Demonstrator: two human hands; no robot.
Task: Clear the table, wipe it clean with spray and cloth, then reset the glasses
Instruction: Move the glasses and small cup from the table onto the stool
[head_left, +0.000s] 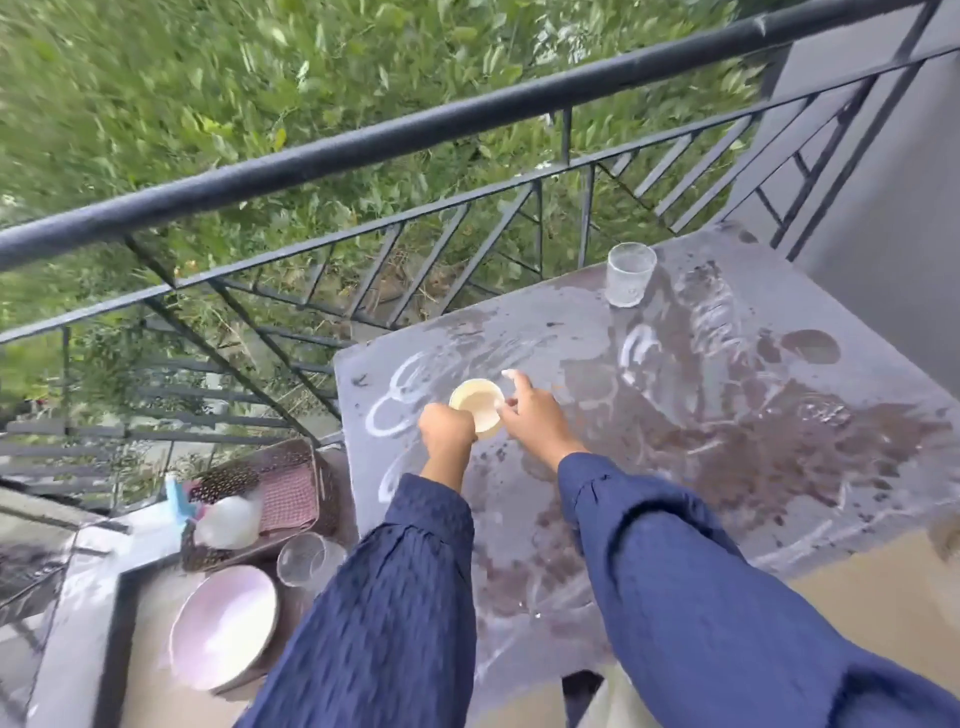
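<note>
Left hand (447, 431) grips cup (477, 402); right hand (535, 415) seemingly touches.

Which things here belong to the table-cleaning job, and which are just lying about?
Job: table, cream cup in left hand, glass on table, second glass, white bottle, checked cloth.
Lying about: pink bowl, basket, railing.

We record soft, even daylight from above, with no hard shadows. The wet surface (753, 426) returns a dull sheen rather than glare. Blur streaks the foliage (156, 78) and the lower left corner. The railing (415, 132) bows under wide-angle distortion. We find the centre only moderately sharp.
</note>
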